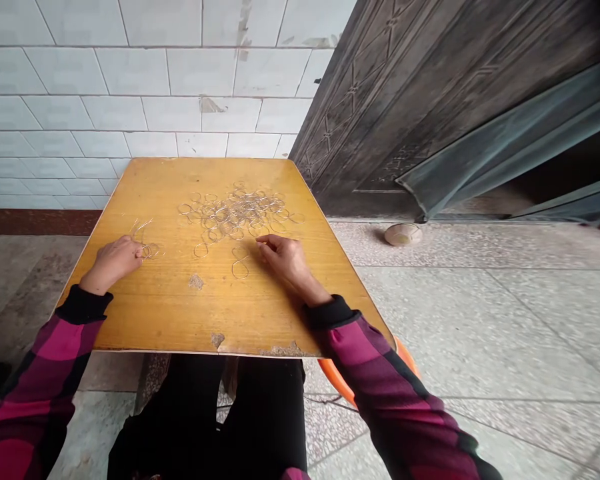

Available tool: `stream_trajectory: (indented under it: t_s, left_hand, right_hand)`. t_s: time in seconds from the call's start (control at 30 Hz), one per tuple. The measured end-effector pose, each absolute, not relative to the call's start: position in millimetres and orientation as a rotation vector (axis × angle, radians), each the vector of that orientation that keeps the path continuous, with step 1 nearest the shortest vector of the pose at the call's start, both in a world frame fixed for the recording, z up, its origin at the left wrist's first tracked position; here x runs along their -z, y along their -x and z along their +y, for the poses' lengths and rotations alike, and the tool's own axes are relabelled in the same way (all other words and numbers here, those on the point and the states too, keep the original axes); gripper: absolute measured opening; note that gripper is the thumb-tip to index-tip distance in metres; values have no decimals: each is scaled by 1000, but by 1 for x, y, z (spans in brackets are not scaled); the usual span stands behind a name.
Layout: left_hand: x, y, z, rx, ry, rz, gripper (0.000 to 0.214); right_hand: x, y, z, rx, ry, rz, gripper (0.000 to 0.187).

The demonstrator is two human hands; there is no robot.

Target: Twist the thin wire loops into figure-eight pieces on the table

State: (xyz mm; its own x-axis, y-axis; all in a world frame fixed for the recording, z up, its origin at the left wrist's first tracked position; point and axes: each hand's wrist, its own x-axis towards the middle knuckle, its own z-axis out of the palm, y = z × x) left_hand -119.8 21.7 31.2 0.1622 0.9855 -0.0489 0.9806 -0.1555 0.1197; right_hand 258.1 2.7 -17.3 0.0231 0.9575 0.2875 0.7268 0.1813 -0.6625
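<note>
My left hand [115, 262] is closed and rests low at the left side of the table. Right at its fingertips lie thin wire loops [151, 252], with a few loose wire ends above them; whether the fingers hold any is hidden. My right hand [286, 261] has thumb and forefinger pinched together, just in front of a wire pile; anything between them is too small to make out. That pile [245, 210] is a tangle of thin, shiny loops, many bent into figure-eights. One separate figure-eight wire [240, 269] lies left of my right hand.
The yellow wooden table [155, 313] has chipped patches along its near edge. Behind it stands a white tiled wall [130, 107]. To the right are a dark carved door [360, 133], a hanging cloth [480, 167] and a round object [403, 234] on the floor. Something orange [337, 381] shows beneath the table.
</note>
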Motion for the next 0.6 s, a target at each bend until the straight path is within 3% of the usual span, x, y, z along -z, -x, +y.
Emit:
stream_trajectory:
  t_s: [0.13, 0.37, 0.6]
  left_hand:
    - [-31, 115, 20, -25, -2406, 1947, 22]
    - [-57, 124, 16, -142, -2464, 1770, 14]
    - [-89, 119, 22, -471, -2191, 1598, 13]
  right_hand:
    - [17, -259, 3, -399, 1600, -1770, 32]
    - [17, -258, 2, -348, 1536, -1859, 30]
    - [14, -259, 3, -287, 1523, -1879, 29]
